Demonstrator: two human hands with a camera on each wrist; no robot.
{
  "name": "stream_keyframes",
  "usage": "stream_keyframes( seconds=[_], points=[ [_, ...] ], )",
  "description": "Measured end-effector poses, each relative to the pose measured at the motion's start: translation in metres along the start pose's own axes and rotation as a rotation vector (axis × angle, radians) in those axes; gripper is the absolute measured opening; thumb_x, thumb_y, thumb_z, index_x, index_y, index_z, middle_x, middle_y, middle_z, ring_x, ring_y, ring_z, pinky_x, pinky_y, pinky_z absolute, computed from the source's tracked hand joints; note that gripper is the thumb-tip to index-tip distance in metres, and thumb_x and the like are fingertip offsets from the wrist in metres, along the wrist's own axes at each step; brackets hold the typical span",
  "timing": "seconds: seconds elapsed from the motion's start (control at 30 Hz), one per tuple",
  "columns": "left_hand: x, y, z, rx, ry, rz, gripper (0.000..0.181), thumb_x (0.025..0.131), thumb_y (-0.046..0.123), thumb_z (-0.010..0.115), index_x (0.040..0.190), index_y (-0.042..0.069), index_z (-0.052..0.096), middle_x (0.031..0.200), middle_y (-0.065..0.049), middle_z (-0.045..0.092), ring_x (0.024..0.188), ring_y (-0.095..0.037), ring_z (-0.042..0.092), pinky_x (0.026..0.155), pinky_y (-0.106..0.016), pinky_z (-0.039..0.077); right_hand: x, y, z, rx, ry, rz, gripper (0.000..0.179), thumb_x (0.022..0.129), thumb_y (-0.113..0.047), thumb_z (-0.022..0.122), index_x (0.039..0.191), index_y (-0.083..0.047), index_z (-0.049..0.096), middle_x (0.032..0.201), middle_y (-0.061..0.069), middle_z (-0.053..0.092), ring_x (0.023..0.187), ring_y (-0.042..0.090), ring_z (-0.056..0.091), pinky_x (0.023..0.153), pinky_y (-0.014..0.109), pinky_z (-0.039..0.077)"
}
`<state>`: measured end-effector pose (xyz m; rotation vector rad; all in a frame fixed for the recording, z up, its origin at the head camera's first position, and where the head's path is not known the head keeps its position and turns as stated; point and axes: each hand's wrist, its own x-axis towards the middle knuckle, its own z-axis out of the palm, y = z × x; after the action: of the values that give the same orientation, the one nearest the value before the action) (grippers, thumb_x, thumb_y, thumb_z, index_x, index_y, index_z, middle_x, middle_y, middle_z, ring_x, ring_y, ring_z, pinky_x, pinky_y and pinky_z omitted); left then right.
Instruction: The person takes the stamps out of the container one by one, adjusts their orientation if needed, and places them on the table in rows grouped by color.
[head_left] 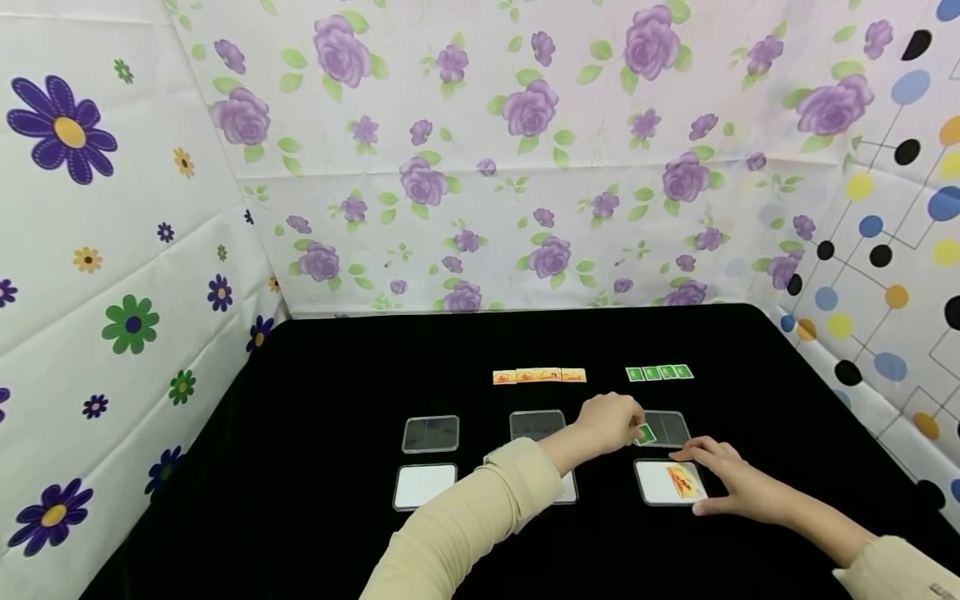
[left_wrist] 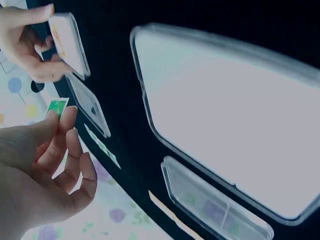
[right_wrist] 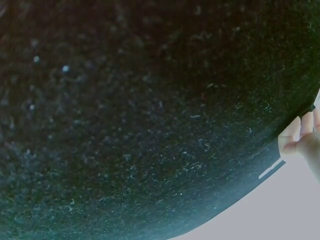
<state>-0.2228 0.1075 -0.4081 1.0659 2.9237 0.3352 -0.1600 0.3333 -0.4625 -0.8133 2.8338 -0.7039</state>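
My left hand (head_left: 609, 421) pinches a small green picture card (head_left: 646, 434) between thumb and index finger, above a clear lid (head_left: 671, 427) in the right-hand column. In the left wrist view the same green card (left_wrist: 58, 106) sticks out past the fingertips. Below that lid lies a shallow clear case (head_left: 651, 483) with a white inside, bearing an orange picture card (head_left: 683, 481) on its right part. My right hand (head_left: 738, 483) holds this case at its right end, thumb at the near edge and fingers at the far edge. Only some fingers (right_wrist: 290, 140) show in the right wrist view.
Orange cards (head_left: 539, 376) and green cards (head_left: 660, 373) form two rows farther back. At left are a clear lid (head_left: 431, 434) and a white-filled case (head_left: 425, 487). A middle lid (head_left: 534, 423) stands near a case partly hidden by my left sleeve (head_left: 480, 508). Patterned cloths (head_left: 480, 108) surround the black table (head_left: 300, 467).
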Motion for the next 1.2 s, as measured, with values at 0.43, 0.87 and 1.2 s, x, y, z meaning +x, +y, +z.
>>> stream_keyframes(
  seconds=[0.43, 0.87, 1.2],
  points=[
    [0.020, -0.021, -0.006, 0.047, -0.019, -0.088, 0.013, 0.087, 0.031, 0.068, 0.080, 0.022, 0.074, 0.078, 0.013, 0.070, 0.064, -0.001, 0.056, 0.053, -0.017, 0.041, -0.002, 0.000, -0.002, 0.008, 0.008, -0.008, 0.071, 0.076, -0.046, 0.072, 0.127, -0.003, 0.050, 0.127, 0.022, 0.046, 0.110, 0.041, 0.044, 0.077, 0.051, 0.048],
    [0.045, -0.039, -0.014, 0.054, -0.046, -0.151, 0.019, 0.079, 0.035, 0.075, 0.068, 0.020, 0.071, 0.070, 0.012, 0.067, 0.066, -0.005, 0.059, 0.059, -0.023, 0.046, -0.007, 0.001, 0.003, 0.007, 0.017, -0.019, 0.071, 0.077, -0.049, 0.069, 0.129, -0.004, 0.050, 0.127, 0.021, 0.046, 0.109, 0.040, 0.045, 0.076, 0.048, 0.048],
    [0.075, -0.039, -0.030, 0.120, -0.123, -0.255, 0.014, 0.086, 0.014, 0.064, 0.076, 0.020, 0.072, 0.099, 0.007, 0.070, 0.087, -0.013, 0.065, 0.070, -0.032, 0.053, -0.005, 0.001, 0.000, -0.002, 0.023, -0.032, 0.071, 0.078, -0.050, 0.067, 0.130, -0.005, 0.049, 0.127, 0.019, 0.046, 0.108, 0.037, 0.045, 0.078, 0.047, 0.048]
  ],
)
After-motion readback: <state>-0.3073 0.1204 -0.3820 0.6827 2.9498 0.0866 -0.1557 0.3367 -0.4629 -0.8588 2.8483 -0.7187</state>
